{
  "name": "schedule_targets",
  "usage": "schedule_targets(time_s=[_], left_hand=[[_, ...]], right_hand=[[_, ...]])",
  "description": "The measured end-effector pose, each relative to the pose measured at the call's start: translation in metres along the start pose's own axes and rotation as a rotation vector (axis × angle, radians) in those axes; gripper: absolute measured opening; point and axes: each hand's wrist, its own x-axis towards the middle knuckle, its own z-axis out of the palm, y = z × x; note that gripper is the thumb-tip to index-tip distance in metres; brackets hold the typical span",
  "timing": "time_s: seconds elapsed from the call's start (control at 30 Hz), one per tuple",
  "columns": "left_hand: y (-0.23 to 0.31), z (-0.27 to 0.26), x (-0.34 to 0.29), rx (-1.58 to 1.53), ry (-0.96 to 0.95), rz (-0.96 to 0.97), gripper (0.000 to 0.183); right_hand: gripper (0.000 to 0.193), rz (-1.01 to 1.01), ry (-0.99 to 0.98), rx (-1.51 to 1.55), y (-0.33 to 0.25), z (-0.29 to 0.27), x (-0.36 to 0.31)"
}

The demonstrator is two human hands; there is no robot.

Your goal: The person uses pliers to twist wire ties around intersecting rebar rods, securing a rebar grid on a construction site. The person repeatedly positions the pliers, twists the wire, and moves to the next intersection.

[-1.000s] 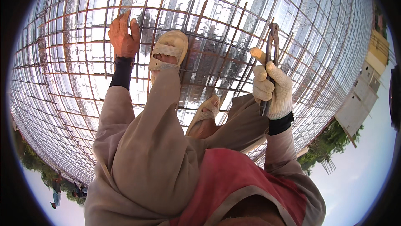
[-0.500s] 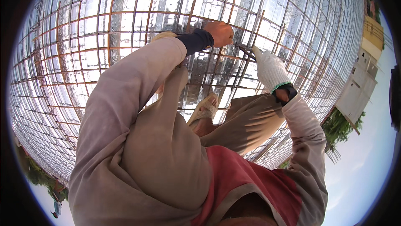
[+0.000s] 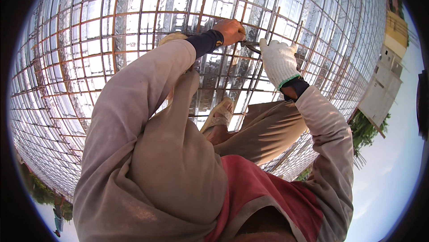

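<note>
My left hand (image 3: 230, 31) is bare, with a dark cuff at the wrist, and its fingers are pinched together over the rebar mesh (image 3: 127, 15). What lies between those fingertips is too small to make out. My right hand (image 3: 279, 61), in a white knit glove with a green hem, grips dark pliers (image 3: 253, 46). Their jaws point left, just beside my left fingertips at a bar crossing. The gloved fingers are partly spread around the handles, and most of the handles are hidden.
Shiny silver ribbed sheeting (image 3: 94, 32) lies beneath the rusty bars. My sandalled foot (image 3: 221, 116) rests on the mesh between my knees. Several bar ends stick up. Buildings (image 3: 384, 81) and trees stand past the right edge; a distant person (image 3: 58, 219) is at lower left.
My right hand has moved slightly up and left with the pliers, bringing the jaws nearer my left fingertips, and its fingers have loosened. My left hand has shifted a little left and up.
</note>
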Motion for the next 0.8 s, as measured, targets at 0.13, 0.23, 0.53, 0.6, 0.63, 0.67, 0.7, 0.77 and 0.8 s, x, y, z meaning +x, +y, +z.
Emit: schedule_targets(time_s=[0.13, 0.23, 0.53, 0.6, 0.63, 0.67, 0.7, 0.77, 0.8], left_hand=[[0.009, 0.001, -0.006, 0.019, 0.051, -0.038, 0.027], [0.016, -0.002, -0.008, 0.009, 0.048, -0.071, 0.025], [0.012, 0.007, -0.008, 0.095, 0.150, -0.034, 0.023], [0.011, 0.009, -0.008, 0.076, 0.141, -0.039, 0.022], [0.010, 0.007, -0.007, 0.072, 0.141, -0.045, 0.022], [0.010, 0.008, -0.008, 0.082, 0.136, -0.078, 0.023], [0.008, 0.005, -0.009, 0.088, 0.137, -0.067, 0.024], [0.005, 0.003, -0.011, 0.090, 0.131, -0.038, 0.024], [0.002, -0.001, -0.016, 0.036, 0.172, 0.017, 0.026]], right_hand=[[0.052, 0.009, -0.055, -0.094, -0.007, -0.012, 0.002], [0.062, 0.026, -0.099, -0.171, -0.018, -0.021, 0.007], [0.038, -0.077, 0.095, -0.364, -0.033, -0.021, 0.006], [0.035, -0.085, 0.083, -0.355, -0.031, -0.018, 0.008], [0.034, -0.093, 0.079, -0.347, -0.031, -0.019, 0.010], [0.032, -0.088, 0.084, -0.323, -0.032, -0.020, 0.011], [0.031, -0.082, 0.089, -0.298, -0.033, -0.022, 0.011], [0.027, -0.079, 0.056, -0.172, -0.030, -0.018, 0.012], [0.026, -0.085, 0.024, -0.070, -0.020, -0.010, 0.016]])
